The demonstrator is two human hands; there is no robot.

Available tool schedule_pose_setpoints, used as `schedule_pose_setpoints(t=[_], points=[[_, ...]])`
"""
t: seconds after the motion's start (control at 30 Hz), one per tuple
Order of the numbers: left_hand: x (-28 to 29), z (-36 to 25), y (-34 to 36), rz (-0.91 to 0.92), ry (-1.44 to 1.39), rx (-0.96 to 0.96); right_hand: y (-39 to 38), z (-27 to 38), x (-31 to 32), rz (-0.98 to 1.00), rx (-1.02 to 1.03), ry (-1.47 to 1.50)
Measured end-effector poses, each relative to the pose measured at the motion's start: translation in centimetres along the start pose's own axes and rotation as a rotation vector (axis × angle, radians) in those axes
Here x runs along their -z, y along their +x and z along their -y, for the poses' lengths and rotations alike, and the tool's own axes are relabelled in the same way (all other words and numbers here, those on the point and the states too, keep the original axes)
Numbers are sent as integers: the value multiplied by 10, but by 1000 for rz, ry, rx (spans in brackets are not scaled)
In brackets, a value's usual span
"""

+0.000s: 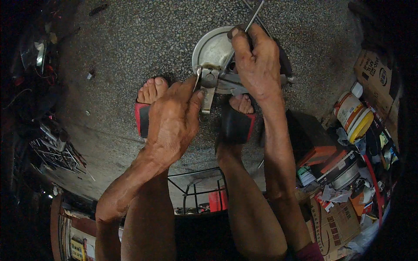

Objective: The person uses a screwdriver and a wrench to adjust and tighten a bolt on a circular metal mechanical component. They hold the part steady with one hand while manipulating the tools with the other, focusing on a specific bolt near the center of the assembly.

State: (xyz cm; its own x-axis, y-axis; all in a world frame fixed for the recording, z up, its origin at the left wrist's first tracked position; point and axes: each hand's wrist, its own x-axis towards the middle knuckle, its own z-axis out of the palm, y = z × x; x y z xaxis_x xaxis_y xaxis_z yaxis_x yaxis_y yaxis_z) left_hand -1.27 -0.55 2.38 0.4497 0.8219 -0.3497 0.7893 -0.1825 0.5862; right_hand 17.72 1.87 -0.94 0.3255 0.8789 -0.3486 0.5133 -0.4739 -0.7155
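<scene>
On the speckled floor lies a round silver metal plate (212,49) with a dull metal arm (231,82) across its near side. A small rounded metal clamp (210,77) sits at the arm's left end, and a flat metal strip (208,102) points from it toward me. My left hand (172,117) is closed beside the clamp, its fingers and thumb pinching a narrow shiny metal piece (198,78), mostly hidden. My right hand (257,63) is closed round a thin metal rod (255,16), which slants down toward the arm. The plate's right side is hidden under this hand.
My feet in red-and-black sandals (237,122) flank the work. To the right are a dark box (309,135), a white-and-yellow tub (355,116), cardboard boxes (337,226) and litter. Thin metal rods (58,150) lie at left; a black wire frame (198,191) stands behind my legs.
</scene>
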Motion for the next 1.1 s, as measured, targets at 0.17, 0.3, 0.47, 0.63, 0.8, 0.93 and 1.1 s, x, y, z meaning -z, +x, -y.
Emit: schedule_pose_setpoints(t=[0.17,0.3,0.47,0.63,0.8,0.93,1.1], points=[[-15,12,-5,-110,17,-57,2,0,0,29,-10,-3],[-20,18,-5,-116,103,-73,4,-11,-1,28,-5,-2],[-31,26,-7,-102,235,-30,5,-14,-3,26,12,19],[-23,19,-7,-2,296,-14,5,-17,-5,5,52,51],[-19,33,-23,-19,301,-143,6,-14,-4,23,9,33],[-16,33,-25,27,278,-106,4,-12,-5,23,1,68],[-34,40,-26,-59,299,-69,5,-17,-3,42,37,105]])
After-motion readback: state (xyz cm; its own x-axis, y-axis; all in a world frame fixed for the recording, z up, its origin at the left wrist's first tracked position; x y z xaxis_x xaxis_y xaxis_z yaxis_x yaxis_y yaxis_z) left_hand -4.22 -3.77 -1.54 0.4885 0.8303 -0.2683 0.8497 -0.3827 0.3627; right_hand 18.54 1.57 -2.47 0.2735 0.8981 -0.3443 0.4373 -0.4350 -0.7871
